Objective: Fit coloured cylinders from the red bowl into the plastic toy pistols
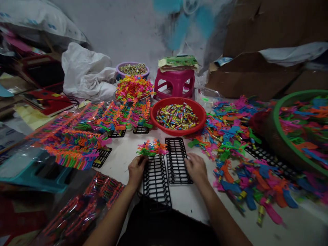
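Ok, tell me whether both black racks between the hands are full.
No, the left rack carries colourful pieces only at its far end, and the right rack shows bare slots.

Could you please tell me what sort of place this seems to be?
Probably a small, informal assembly workshop: a red basin of small colourful tubes, loose heaps of bright plastic pieces, and black racks lie on one work surface.
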Motion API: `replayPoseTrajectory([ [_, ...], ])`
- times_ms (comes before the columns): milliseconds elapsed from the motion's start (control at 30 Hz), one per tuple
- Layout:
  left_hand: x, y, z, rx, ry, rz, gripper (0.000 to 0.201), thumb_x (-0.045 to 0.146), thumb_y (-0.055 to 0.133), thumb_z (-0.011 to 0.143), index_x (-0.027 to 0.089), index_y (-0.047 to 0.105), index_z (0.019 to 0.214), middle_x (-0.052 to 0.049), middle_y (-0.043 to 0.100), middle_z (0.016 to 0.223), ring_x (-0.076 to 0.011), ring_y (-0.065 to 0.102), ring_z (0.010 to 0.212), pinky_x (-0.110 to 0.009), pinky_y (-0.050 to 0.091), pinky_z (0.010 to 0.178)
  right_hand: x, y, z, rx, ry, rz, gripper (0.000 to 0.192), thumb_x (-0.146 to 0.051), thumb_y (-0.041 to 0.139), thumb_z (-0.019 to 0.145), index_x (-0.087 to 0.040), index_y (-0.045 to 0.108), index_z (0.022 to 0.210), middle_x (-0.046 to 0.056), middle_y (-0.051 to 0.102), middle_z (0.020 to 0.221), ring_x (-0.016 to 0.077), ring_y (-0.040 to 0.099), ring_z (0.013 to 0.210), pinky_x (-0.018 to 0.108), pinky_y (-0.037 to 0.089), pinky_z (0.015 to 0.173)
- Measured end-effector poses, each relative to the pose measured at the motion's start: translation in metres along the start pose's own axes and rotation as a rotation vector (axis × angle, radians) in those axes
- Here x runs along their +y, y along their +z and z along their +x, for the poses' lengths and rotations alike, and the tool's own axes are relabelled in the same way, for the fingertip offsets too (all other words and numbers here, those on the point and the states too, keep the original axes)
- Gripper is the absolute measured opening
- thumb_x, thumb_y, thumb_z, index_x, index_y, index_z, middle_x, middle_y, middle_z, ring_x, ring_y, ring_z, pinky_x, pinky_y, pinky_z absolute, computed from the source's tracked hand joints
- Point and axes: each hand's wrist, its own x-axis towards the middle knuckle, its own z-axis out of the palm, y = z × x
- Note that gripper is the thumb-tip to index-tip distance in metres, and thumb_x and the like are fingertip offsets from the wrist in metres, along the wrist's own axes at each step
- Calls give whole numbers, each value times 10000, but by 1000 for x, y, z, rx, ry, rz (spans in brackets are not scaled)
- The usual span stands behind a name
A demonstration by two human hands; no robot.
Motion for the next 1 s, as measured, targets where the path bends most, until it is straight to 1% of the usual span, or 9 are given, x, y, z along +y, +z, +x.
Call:
replayPoseTrajectory([
  [100,1,-1,2,-15,37,51,205,357,527,759,189,617,836,-32,646,803,-170,598,761,-295,465,730,-32,9,-24,-50,-86,-8,290,-252,449,789,-144,599,1013,130,532,1154,241,459,1057,396,364,887],
  [133,1,-1,3,-20,48,68,207,357,522,763,190,613,845,-35,644,804,-174,596,764,-299,462,729,-39,11,-28,-57,-90,-22,296,-238,454,786,-148,587,1035,131,498,1199,251,430,1098,415,350,904],
  [200,-1,0,4,-27,72,101,211,359,513,770,190,606,856,-42,638,806,-181,591,771,-306,457,726,-44,13,-33,-65,-84,-27,306,-226,460,783,-158,571,1060,124,472,1229,256,403,1129,433,337,919],
  [400,-6,6,10,-21,115,161,209,372,506,774,193,598,827,-50,630,779,-192,594,757,-305,454,711,-37,11,-28,-66,-101,-4,301,-250,455,792,-173,569,1060,117,481,1214,250,421,1114,437,351,917],
  [567,-7,7,14,13,101,158,233,386,480,785,190,593,838,-50,645,788,-193,606,741,-309,465,683,-38,13,-30,-69,-111,-24,300,-251,451,798,-164,572,1058,126,481,1210,258,420,1116,435,361,914],
  [867,-3,13,13,21,62,128,223,381,496,774,190,599,825,-44,664,775,-190,622,709,-297,476,645,-36,15,-29,-47,-116,-30,294,-251,461,793,-185,570,1057,113,492,1196,259,425,1117,438,375,908],
  [1000,-3,16,15,12,76,135,208,379,487,776,200,590,798,-45,648,778,-191,610,728,-299,466,669,-36,17,-28,-42,-121,-45,295,-255,452,797,-179,570,1056,115,477,1212,256,424,1112,432,376,903],
])
